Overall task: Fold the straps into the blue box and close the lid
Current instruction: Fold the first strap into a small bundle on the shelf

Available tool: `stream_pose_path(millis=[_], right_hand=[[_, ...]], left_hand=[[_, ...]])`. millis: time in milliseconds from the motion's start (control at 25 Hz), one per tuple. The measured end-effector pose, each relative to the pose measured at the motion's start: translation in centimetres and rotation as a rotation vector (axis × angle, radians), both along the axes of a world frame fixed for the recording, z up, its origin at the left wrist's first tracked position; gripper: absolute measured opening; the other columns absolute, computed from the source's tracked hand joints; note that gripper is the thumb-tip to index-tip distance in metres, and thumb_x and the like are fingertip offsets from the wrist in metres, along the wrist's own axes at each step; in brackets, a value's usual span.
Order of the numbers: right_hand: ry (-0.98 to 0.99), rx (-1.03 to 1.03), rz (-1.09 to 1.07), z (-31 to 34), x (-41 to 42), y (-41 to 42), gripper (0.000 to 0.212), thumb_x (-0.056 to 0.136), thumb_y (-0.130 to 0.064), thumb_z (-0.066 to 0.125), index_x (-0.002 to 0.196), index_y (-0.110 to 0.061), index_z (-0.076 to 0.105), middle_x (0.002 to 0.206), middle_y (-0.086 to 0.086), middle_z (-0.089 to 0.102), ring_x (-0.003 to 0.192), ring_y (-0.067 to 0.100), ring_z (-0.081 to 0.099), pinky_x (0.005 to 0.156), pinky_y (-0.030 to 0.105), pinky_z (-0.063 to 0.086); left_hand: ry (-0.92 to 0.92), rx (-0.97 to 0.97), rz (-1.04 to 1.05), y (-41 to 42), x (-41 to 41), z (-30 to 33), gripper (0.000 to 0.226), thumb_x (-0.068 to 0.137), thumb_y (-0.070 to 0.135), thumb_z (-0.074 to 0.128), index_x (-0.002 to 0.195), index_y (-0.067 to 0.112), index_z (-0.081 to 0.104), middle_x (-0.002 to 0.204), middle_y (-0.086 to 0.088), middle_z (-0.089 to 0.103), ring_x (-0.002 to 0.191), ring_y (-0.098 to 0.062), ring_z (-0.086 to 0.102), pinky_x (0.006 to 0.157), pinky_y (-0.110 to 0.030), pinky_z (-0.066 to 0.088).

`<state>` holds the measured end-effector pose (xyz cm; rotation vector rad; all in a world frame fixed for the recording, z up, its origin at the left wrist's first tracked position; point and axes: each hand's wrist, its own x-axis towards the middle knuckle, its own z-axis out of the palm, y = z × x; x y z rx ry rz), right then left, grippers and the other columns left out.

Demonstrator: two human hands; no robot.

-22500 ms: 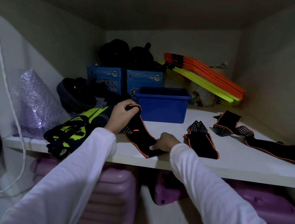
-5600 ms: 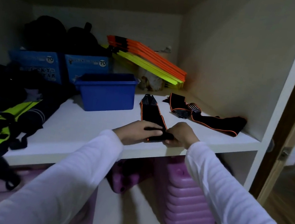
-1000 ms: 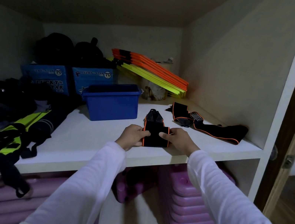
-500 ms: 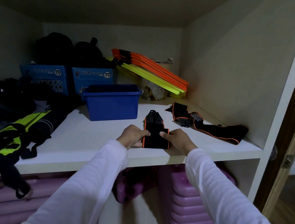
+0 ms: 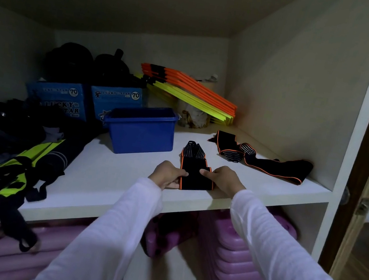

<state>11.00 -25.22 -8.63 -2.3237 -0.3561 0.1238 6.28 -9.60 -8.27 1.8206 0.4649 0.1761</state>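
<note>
A folded black strap with orange edging [image 5: 195, 171] lies near the front edge of the white shelf [image 5: 111, 176]. My left hand [image 5: 168, 175] pinches its left side and my right hand [image 5: 223, 179] pinches its right side. Behind it and to the left stands the open blue box [image 5: 142, 130]; no lid is in view. A second black and orange strap [image 5: 272, 165] lies unfolded along the shelf's right side, by the cupboard wall.
Black and neon-yellow gear [image 5: 9, 174] hangs over the shelf's left front. Two blue "Lucky Star" cartons [image 5: 85, 101] and dark bags stand at the back, with orange and yellow bars [image 5: 191, 92] beside them. Purple plastic pieces [image 5: 239, 259] fill the shelf below.
The folded strap has come slightly closer to the shelf's front edge between my hands. Both hands keep their hold on its sides.
</note>
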Motion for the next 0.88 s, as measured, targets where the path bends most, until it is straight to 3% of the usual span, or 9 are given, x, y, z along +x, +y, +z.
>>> stream_pose_path(millis=[160, 240, 320, 440, 520, 600, 680, 800, 880], right_hand=[[0.002, 0.014, -0.012, 0.2, -0.1, -0.1, 0.051, 0.087, -0.046, 0.058, 0.057, -0.011, 0.037, 0.061, 0.006, 0.048, 0.062, 0.022, 0.049, 0.054, 0.027, 0.032], [-0.011, 0.094, -0.014, 0.1, -0.4, -0.1, 0.037, 0.087, -0.041, 0.061, 0.078, -0.009, 0.044, 0.092, 0.017, 0.064, 0.087, 0.029, 0.056, 0.07, 0.033, 0.042], [-0.023, 0.183, -0.012, -0.1, -0.7, -0.1, 0.036, 0.087, -0.036, 0.063, 0.098, -0.01, 0.041, 0.118, 0.018, 0.058, 0.095, 0.027, 0.052, 0.078, 0.032, 0.039], [-0.17, 0.138, 0.007, -0.6, -0.5, 0.3, 0.033, 0.088, -0.03, 0.062, 0.111, -0.009, 0.048, 0.123, 0.016, 0.05, 0.107, 0.032, 0.054, 0.085, 0.034, 0.042], [-0.304, 0.078, 0.054, -0.9, -0.5, 0.5, 0.023, 0.09, -0.021, 0.058, 0.109, -0.008, 0.056, 0.12, 0.014, 0.051, 0.113, 0.032, 0.049, 0.093, 0.035, 0.04], [-0.399, 0.027, 0.108, -1.1, -0.8, 0.7, 0.017, 0.091, -0.01, 0.051, 0.104, -0.005, 0.061, 0.115, 0.014, 0.058, 0.112, 0.032, 0.047, 0.092, 0.034, 0.038], [-0.453, -0.013, 0.139, -1.1, -1.0, 0.9, 0.021, 0.09, -0.004, 0.047, 0.103, -0.004, 0.063, 0.111, 0.013, 0.064, 0.109, 0.032, 0.051, 0.088, 0.035, 0.041], [-0.472, -0.077, 0.152, -0.7, -1.0, 0.8, 0.023, 0.09, -0.005, 0.046, 0.104, -0.006, 0.064, 0.111, 0.013, 0.066, 0.106, 0.032, 0.056, 0.086, 0.037, 0.046], [-0.439, -0.095, 0.145, -0.6, -1.0, 0.7, 0.024, 0.091, -0.009, 0.045, 0.106, -0.007, 0.064, 0.111, 0.014, 0.066, 0.105, 0.032, 0.058, 0.087, 0.039, 0.047]], left_hand=[[-0.01, 0.01, -0.025, 0.1, 0.0, 0.1, 0.009, 0.085, 0.004, 0.064, 0.08, -0.001, 0.057, 0.076, -0.012, 0.061, 0.069, -0.018, 0.062, 0.078, -0.032, 0.058], [-0.023, 0.042, -0.036, 0.0, -0.1, 0.1, 0.017, 0.086, 0.002, 0.063, 0.072, 0.005, 0.052, 0.078, -0.013, 0.058, 0.072, -0.022, 0.06, 0.079, -0.037, 0.057], [-0.049, 0.099, -0.057, 0.0, 0.0, 0.2, 0.024, 0.086, 0.002, 0.061, 0.07, 0.013, 0.048, 0.089, -0.014, 0.057, 0.079, -0.026, 0.061, 0.069, -0.035, 0.057], [-0.056, 0.212, -0.131, -0.2, -0.2, 0.5, 0.026, 0.089, 0.001, 0.056, 0.072, 0.019, 0.049, 0.088, -0.009, 0.053, 0.071, -0.021, 0.06, 0.054, -0.027, 0.055], [-0.051, 0.312, -0.163, -0.4, -0.4, 0.8, 0.02, 0.091, 0.0, 0.053, 0.079, 0.017, 0.051, 0.076, -0.003, 0.047, 0.061, -0.015, 0.055, 0.045, -0.021, 0.052], [-0.067, 0.43, -0.195, -0.5, -0.6, 1.0, 0.011, 0.091, 0.001, 0.052, 0.09, 0.012, 0.051, 0.075, -0.001, 0.043, 0.058, -0.013, 0.051, 0.038, -0.016, 0.047], [-0.091, 0.523, -0.232, -0.4, -0.7, 1.0, 0.01, 0.091, 0.001, 0.052, 0.096, 0.01, 0.053, 0.085, -0.004, 0.041, 0.062, -0.016, 0.049, 0.045, -0.018, 0.047], [-0.136, 0.662, -0.261, -0.4, -0.5, 0.7, 0.019, 0.09, -0.003, 0.049, 0.106, 0.002, 0.058, 0.105, -0.013, 0.043, 0.089, -0.028, 0.051, 0.076, -0.032, 0.046], [-0.155, 0.639, -0.266, -0.6, -0.5, 0.3, 0.023, 0.089, -0.007, 0.045, 0.108, -0.003, 0.058, 0.116, -0.022, 0.05, 0.098, -0.034, 0.052, 0.078, -0.038, 0.044]])
